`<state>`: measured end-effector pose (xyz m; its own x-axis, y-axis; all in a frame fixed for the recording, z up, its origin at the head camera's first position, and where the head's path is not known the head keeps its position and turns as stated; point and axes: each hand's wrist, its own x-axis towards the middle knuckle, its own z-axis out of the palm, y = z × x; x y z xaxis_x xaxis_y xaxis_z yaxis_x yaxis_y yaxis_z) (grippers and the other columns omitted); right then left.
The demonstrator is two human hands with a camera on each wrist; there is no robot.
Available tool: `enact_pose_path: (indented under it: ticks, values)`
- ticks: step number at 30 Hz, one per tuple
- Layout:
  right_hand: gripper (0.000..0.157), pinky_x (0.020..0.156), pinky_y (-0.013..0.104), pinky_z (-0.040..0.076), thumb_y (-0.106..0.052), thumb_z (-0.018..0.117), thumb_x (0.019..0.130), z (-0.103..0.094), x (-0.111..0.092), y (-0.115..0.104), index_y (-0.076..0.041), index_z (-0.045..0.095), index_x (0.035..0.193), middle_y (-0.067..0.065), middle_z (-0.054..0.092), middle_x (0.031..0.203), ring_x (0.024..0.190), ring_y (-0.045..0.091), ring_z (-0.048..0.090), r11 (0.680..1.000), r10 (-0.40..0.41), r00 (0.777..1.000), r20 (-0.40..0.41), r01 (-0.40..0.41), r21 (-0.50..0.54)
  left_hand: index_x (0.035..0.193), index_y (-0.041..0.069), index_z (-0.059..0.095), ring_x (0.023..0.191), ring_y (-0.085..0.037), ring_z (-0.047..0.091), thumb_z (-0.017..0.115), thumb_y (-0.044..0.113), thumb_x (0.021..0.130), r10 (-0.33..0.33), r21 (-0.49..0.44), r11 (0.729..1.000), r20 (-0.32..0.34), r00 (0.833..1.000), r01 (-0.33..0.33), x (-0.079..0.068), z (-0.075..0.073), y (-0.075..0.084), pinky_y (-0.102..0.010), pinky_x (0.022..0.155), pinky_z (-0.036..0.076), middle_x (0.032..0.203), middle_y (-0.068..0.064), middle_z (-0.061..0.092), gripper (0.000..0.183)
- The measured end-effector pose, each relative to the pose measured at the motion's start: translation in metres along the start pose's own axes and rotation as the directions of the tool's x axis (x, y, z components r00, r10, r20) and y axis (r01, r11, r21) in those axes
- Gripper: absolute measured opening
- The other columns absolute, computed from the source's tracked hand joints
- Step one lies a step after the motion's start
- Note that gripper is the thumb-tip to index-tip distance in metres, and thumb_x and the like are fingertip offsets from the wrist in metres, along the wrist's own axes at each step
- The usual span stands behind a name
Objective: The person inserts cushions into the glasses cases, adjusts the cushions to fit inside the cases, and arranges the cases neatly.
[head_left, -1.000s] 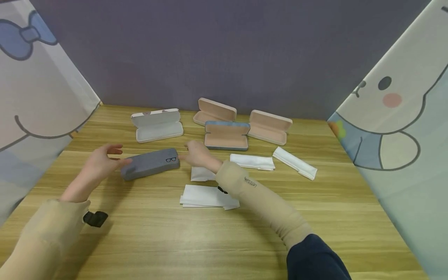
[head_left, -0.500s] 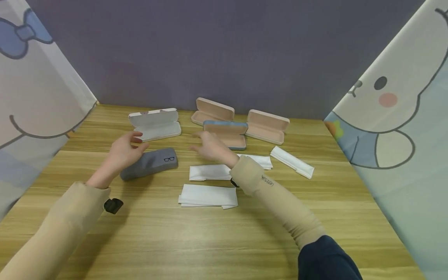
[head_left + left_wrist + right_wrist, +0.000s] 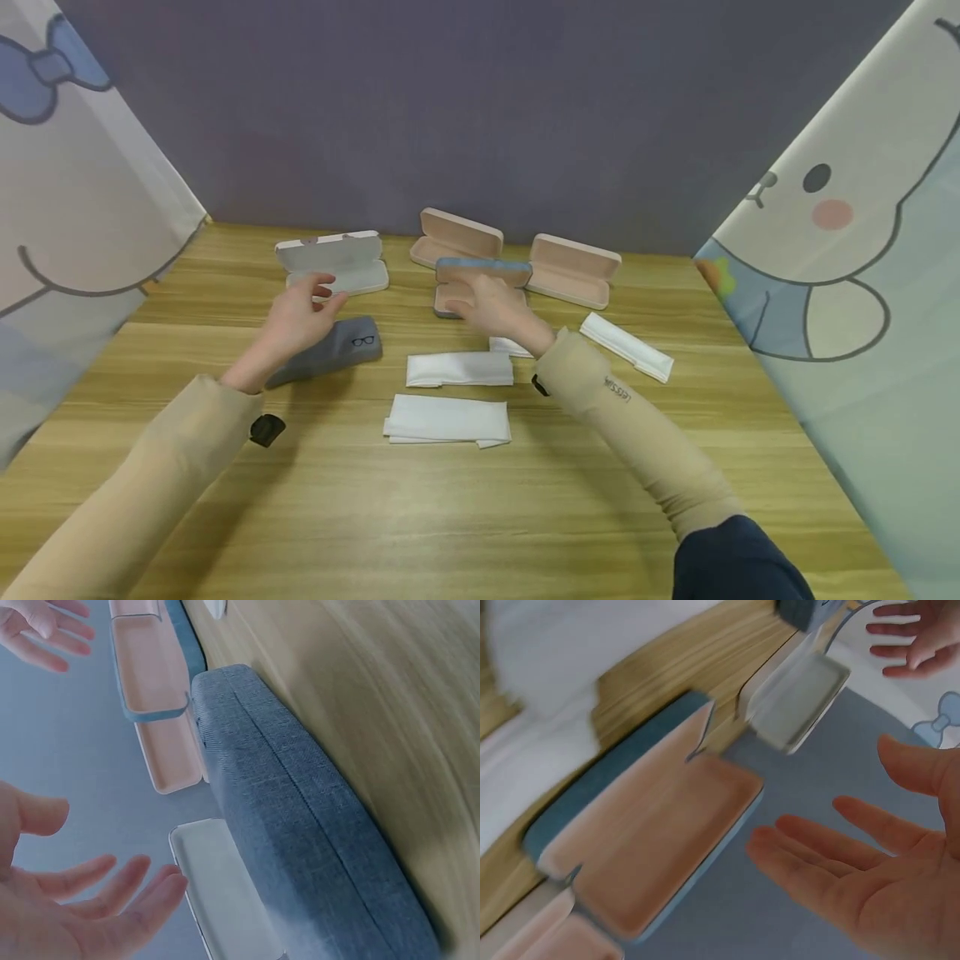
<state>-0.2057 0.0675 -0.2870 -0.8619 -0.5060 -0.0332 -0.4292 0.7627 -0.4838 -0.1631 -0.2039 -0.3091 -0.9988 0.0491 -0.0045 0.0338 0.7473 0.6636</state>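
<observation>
My left hand [image 3: 300, 315] hovers over the closed grey glasses case [image 3: 341, 348], its fingers spread and holding nothing. In the left wrist view that case lies close by, its cloth seam showing. My right hand [image 3: 495, 307] is above the blue-edged glasses case [image 3: 483, 268], which stands open with a peach lining and is partly hidden by the hand. The right wrist view shows a gap between those relaxed fingers and the case. An open glasses case with a pale grey lining [image 3: 345, 258] stands behind the left hand.
Two open peach-lined glasses cases [image 3: 461, 237] [image 3: 573, 271] stand at the back near the grey wall [image 3: 450, 108]. Folded white cloths [image 3: 459, 369] [image 3: 447, 419] [image 3: 628, 347] lie on the wooden table [image 3: 480, 517]; another is partly under the right forearm.
Both hands have moved to the right: the left from the grey case's left end to over its middle, the right from beside that case to over the blue-edged one.
</observation>
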Motion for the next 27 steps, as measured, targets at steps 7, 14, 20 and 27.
enact_pose_path:
  ticks: [7, 14, 20, 27]
  values:
    - [0.051, 0.081, 0.036, 0.05, -0.024, 0.051, 0.1, -0.021, -0.014, 0.024, -0.006, 0.037, 0.146, 0.02, 0.064, 0.12, 0.054, 0.017, 0.052, 0.997, 0.058, 0.998, 0.0, -0.057, 0.049, 0.141, -0.008, 0.035, 0.115, -0.051, 0.052, 0.042, 0.027, 0.102, 0.05, 0.008, 0.999, -0.002, 0.999, -0.05, 0.006, 0.006, 0.007, -0.058, 0.095, 0.044, 0.133, -0.036, 0.047, 0.053]
    - [0.056, 0.107, 0.05, 0.04, -0.03, 0.05, 0.1, -0.037, -0.035, 0.048, -0.002, 0.034, 0.147, 0.019, 0.044, 0.147, 0.13, 0.035, 0.048, 0.993, 0.107, 0.994, -0.002, -0.107, 0.04, 0.141, -0.007, 0.036, 0.117, -0.048, 0.051, 0.044, 0.024, 0.102, 0.097, 0.022, 0.995, -0.008, 0.995, -0.097, 0.018, 0.023, 0.025, -0.057, 0.097, 0.043, 0.133, -0.034, 0.048, 0.051]
    - [0.057, 0.112, 0.054, 0.032, -0.029, 0.052, 0.099, -0.045, -0.05, 0.064, -0.001, 0.035, 0.146, 0.018, 0.035, 0.153, 0.14, 0.036, 0.035, 0.988, 0.155, 0.987, -0.034, -0.155, 0.004, 0.143, -0.005, 0.035, 0.123, -0.044, 0.047, 0.044, 0.025, 0.101, 0.121, 0.039, 0.992, 0.016, 0.993, -0.121, 0.03, 0.039, 0.041, -0.056, 0.099, 0.041, 0.135, -0.031, 0.048, 0.052]
    - [0.059, 0.113, 0.057, 0.028, -0.028, 0.054, 0.098, -0.05, -0.064, 0.08, 0.0, 0.034, 0.146, 0.02, 0.035, 0.152, 0.142, 0.039, 0.03, 0.985, 0.172, 0.982, -0.082, -0.173, -0.003, 0.143, -0.005, 0.036, 0.124, -0.043, 0.046, 0.045, 0.026, 0.102, 0.127, 0.043, 0.991, 0.035, 0.991, -0.128, 0.039, 0.05, 0.052, -0.055, 0.1, 0.042, 0.136, -0.03, 0.048, 0.052]
